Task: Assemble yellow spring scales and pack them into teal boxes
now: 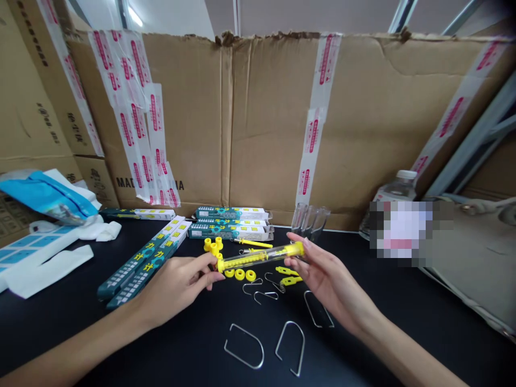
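A spring scale [258, 257] with a clear tube and yellow ends is held nearly level above the black table, its right end slightly higher. My left hand [185, 282] pinches the yellow cap at its left end. At the other end, the fingers of my right hand [320, 269] close round the yellow part. Just behind and below the tube lie yellow rings [239, 275], yellow caps [213, 246] and flat yellow tabs [290, 280]. Small wire hooks [266, 295] rest below it, and larger bent wire loops [245, 346] lie nearer to me.
Printed boxes [149, 258] lie at the left, with more stacked boxes [229, 223] at the back. Clear tubes [308, 220] stand behind my right hand. A bottle [397, 188] is at the back right, and a blue packet [52, 196] at far left. A cardboard wall [266, 123] closes off the back.
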Demonstrator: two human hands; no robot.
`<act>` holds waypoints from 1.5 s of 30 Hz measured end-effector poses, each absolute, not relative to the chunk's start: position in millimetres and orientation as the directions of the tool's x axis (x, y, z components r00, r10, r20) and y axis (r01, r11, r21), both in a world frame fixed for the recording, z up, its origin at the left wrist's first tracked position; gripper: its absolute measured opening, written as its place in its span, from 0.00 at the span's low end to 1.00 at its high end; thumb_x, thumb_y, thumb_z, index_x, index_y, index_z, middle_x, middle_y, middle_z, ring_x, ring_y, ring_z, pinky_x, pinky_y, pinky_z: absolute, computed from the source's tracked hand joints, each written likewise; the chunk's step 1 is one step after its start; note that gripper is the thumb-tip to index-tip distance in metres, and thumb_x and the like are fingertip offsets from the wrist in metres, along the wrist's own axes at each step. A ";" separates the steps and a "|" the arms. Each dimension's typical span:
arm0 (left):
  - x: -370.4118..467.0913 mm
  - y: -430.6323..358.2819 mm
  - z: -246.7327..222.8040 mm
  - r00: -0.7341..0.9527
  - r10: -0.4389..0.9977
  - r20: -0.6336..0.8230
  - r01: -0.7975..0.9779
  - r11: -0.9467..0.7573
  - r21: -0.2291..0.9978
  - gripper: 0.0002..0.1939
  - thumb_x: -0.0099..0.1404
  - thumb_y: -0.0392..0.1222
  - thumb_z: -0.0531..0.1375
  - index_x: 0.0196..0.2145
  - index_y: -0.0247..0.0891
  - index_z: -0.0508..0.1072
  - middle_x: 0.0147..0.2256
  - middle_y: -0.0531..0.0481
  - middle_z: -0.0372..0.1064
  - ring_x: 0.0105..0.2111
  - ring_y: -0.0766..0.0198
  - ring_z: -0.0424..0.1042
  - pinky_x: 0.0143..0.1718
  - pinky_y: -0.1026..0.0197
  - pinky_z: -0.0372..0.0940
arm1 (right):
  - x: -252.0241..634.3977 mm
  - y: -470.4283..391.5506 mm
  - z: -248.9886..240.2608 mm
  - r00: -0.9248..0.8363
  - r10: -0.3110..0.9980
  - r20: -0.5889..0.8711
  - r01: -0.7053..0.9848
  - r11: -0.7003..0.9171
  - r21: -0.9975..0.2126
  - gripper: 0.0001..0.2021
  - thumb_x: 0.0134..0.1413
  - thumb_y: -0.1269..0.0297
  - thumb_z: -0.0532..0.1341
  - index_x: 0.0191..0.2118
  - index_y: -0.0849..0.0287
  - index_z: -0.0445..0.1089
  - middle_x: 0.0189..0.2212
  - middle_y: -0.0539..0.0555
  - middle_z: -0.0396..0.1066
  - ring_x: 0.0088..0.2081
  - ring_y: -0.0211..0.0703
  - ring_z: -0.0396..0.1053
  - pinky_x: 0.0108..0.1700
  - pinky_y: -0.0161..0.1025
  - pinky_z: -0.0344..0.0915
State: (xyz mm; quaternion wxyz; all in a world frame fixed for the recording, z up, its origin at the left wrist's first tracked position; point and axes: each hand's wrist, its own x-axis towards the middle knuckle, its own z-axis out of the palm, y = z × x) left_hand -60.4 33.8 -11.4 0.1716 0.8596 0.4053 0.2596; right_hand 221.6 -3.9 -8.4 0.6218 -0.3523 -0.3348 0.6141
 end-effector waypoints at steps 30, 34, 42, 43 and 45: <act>-55.0 16.1 -6.1 0.796 0.575 0.189 0.416 -0.746 0.520 0.09 0.68 0.45 0.60 0.33 0.38 0.75 0.23 0.54 0.73 0.19 0.72 0.60 0.21 0.69 0.54 | 206.8 -1.0 -24.1 -0.211 0.976 0.059 -0.407 -0.033 -0.913 0.31 0.62 0.37 0.48 0.35 0.62 0.73 0.31 0.60 0.79 0.35 0.45 0.76 0.35 0.37 0.68; -51.6 14.8 -2.8 0.757 0.652 0.055 0.482 -0.613 0.626 0.11 0.67 0.48 0.60 0.32 0.38 0.74 0.23 0.53 0.76 0.19 0.71 0.63 0.21 0.69 0.55 | 206.9 -3.7 -18.5 -0.296 0.954 -0.036 -0.476 -0.180 -0.861 0.27 0.62 0.39 0.52 0.36 0.61 0.71 0.30 0.60 0.79 0.37 0.45 0.78 0.39 0.36 0.70; -48.0 18.9 -1.3 0.672 0.740 -0.021 0.565 -0.494 0.662 0.12 0.66 0.48 0.61 0.32 0.37 0.75 0.21 0.53 0.76 0.17 0.72 0.64 0.20 0.70 0.54 | 207.4 -7.9 -16.9 -0.266 0.963 -0.052 -0.448 -0.171 -0.878 0.23 0.56 0.41 0.60 0.38 0.60 0.69 0.36 0.59 0.79 0.39 0.45 0.79 0.45 0.39 0.74; -47.9 19.0 -1.1 0.666 0.745 -0.025 0.571 -0.488 0.660 0.11 0.65 0.48 0.61 0.32 0.37 0.75 0.21 0.53 0.76 0.17 0.72 0.63 0.20 0.70 0.54 | 206.4 -9.0 -16.5 -0.241 0.970 -0.031 -0.410 -0.130 -0.903 0.21 0.54 0.45 0.64 0.39 0.60 0.69 0.37 0.57 0.78 0.39 0.44 0.79 0.45 0.38 0.74; -47.9 18.2 -0.6 0.661 0.749 -0.040 0.579 -0.476 0.662 0.11 0.65 0.48 0.61 0.32 0.37 0.75 0.22 0.54 0.76 0.18 0.71 0.64 0.21 0.70 0.54 | 205.0 -11.3 -15.5 -0.202 0.979 -0.006 -0.343 -0.076 -0.936 0.17 0.52 0.53 0.69 0.39 0.60 0.69 0.38 0.54 0.77 0.39 0.42 0.78 0.45 0.37 0.75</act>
